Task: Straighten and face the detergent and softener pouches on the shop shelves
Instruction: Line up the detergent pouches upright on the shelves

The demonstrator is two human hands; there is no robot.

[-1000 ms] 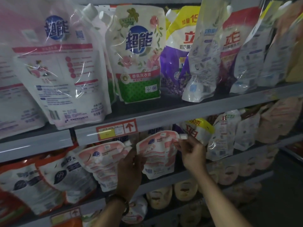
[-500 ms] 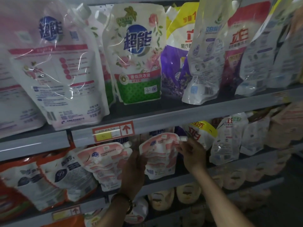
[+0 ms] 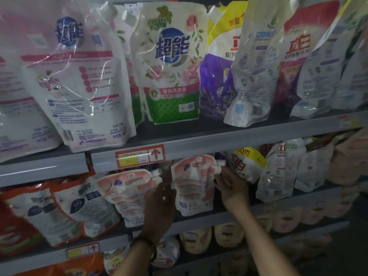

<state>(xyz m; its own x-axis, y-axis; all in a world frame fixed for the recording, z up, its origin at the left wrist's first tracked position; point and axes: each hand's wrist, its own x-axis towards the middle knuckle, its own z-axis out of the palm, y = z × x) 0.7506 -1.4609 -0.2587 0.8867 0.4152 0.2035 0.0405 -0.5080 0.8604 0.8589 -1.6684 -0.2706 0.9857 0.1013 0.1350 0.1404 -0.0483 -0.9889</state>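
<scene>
Shelf [image 3: 199, 221]: pink pouch [image 3: 194, 186] being straightened.
Hands: pinched by right hand [image 3: 232, 189]; left hand [image 3: 159, 206] hold unclear.
Next: to be squared to front edge.

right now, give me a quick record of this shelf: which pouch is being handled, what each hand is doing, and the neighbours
handled pouch: pink pouch, upright on the middle shelf, barcode showing
left hand: at the pouch's left edge, grip unclear
right hand: pinches the right edge just below the spout cap
neighbour: second pink pouch to the left, tilted
shelf above: green floral pouch, upright, front facing out
</scene>
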